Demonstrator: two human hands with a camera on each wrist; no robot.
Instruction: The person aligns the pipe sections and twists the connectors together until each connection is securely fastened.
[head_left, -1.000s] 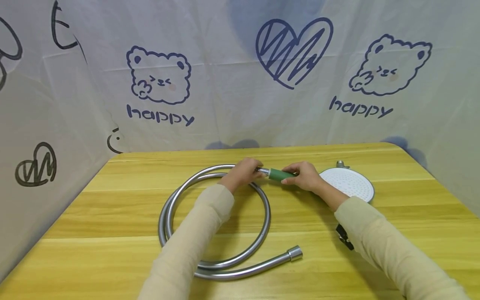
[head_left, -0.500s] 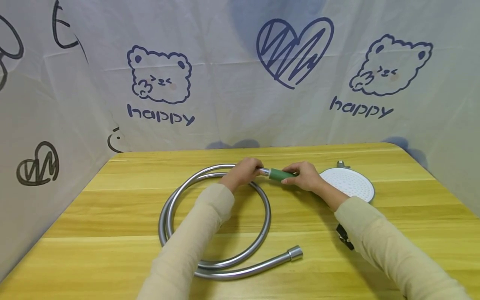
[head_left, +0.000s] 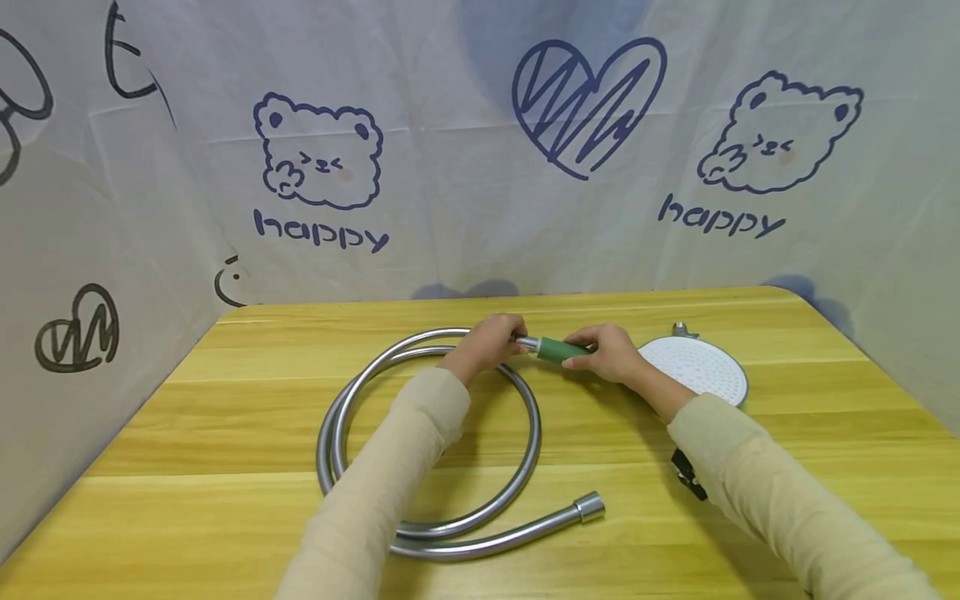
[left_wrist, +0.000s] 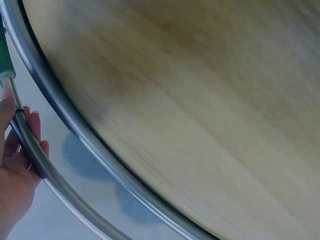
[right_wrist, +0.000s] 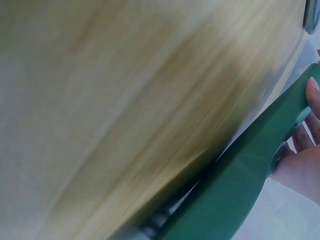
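Note:
My left hand grips the end of a silver metal shower hose where it meets the green handle of a hand shower. In the left wrist view, the fingers curl around the hose and the thumb lies on the metal joint below the green handle. My right hand holds that handle, thumb on one side and fingers on the other. The shower's round white spray face points upward, partly behind the right forearm. In the right wrist view, the green body widens away from the hand.
The hose lies coiled on the wooden table, its chrome end nut near the front. A small chrome fitting sits behind the spray face. A black piece shows beside the right sleeve. White cloth walls stand behind and at both sides.
My left fingers have shifted slightly around the metal joint at the hose end. The right hand, the shower and the coiled hose stay where they were.

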